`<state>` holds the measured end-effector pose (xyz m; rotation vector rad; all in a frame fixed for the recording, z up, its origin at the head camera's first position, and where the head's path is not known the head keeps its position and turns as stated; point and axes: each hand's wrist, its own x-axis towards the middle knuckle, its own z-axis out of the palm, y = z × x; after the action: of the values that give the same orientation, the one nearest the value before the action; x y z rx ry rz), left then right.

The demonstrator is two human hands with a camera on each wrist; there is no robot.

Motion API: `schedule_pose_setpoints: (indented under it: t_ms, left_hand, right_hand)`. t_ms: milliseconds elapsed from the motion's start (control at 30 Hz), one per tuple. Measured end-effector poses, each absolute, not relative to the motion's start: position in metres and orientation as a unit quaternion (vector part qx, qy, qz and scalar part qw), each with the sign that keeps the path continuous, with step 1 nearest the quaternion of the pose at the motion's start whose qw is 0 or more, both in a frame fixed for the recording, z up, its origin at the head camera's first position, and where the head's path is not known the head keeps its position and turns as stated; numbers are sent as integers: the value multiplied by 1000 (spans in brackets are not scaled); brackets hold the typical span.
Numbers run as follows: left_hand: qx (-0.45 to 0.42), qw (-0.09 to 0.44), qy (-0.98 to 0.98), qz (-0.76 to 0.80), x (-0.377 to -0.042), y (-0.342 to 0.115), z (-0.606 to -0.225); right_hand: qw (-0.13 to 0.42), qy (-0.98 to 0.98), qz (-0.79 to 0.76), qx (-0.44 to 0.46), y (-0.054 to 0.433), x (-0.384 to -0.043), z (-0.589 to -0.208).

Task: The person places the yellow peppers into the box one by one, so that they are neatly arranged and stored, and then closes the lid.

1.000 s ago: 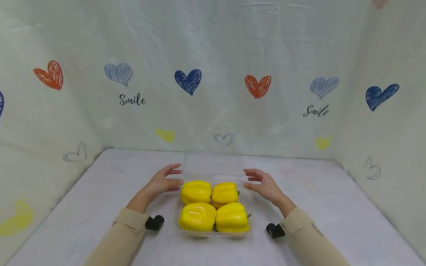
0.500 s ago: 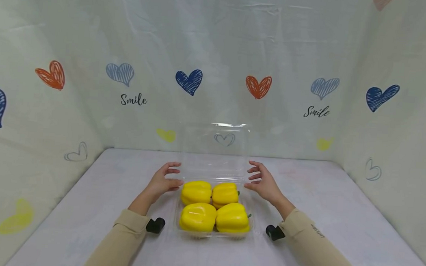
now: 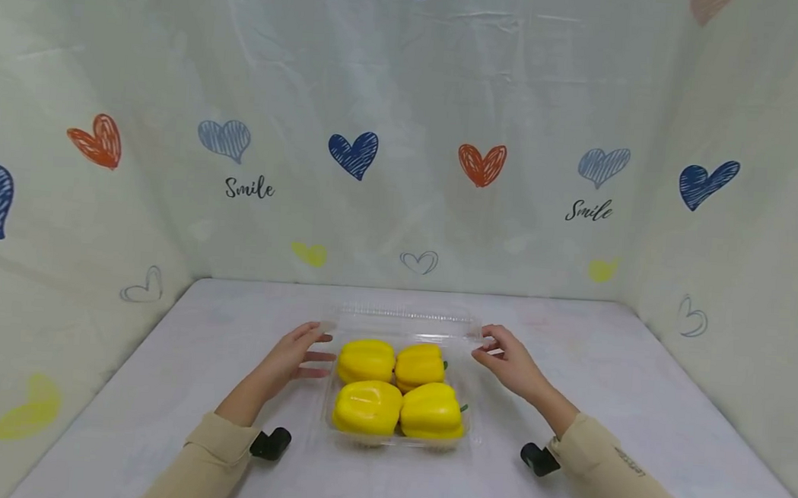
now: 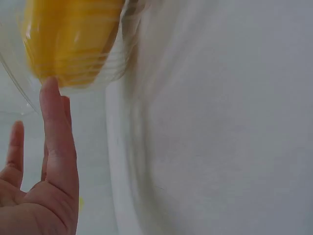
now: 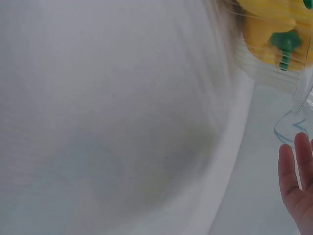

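A clear plastic clamshell box (image 3: 414, 443) holds several yellow bell peppers (image 3: 366, 408) in two rows. Its hinged transparent lid (image 3: 404, 323) is raised at the back and tilts forward. My left hand (image 3: 287, 360) is at the lid's left side, fingers extended; in the left wrist view, a straight finger (image 4: 57, 127) reaches up by the box wall. On the opposite side, my right hand (image 3: 512, 362) is by the lid's right corner with fingers loosely bent. In the right wrist view, its fingertips (image 5: 286, 154) appear below the box; contact with the lid cannot be made out.
The box sits on a white-covered table (image 3: 155, 417). Behind it rises a pale curtain (image 3: 419, 75) printed with hearts and "Smile", which also encloses both sides. A black wrist camera mount (image 3: 270, 444) projects from each sleeve.
The lid has swung up from lying back, through upright, to leaning forward. Both hands have shifted outward, the forearms spreading apart. The peppers and the box base have stayed in place.
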<state>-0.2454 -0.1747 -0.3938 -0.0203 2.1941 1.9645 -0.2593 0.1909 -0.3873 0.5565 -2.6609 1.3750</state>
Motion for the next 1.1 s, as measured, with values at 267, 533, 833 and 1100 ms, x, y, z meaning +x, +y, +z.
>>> schedule_pose_setpoints:
  t_ms: [267,533,833,1100]
  left_hand:
    - [-18,130,721,680,-213,-175,-389]
    - [-44,133,712,688,-186,-173,-385]
    - [-20,189,722,665,-158,-174,-392]
    - [10,235,692,682,-147,-177,-398]
  right_hand:
    - [32,-859,472,198,195,-233,-383]
    - [-3,-861,478,176,195,-208,-378]
    - [-36,-873,440,208,201,-187,-390]
    - [-118,-826,494,244,208,-180,-395]
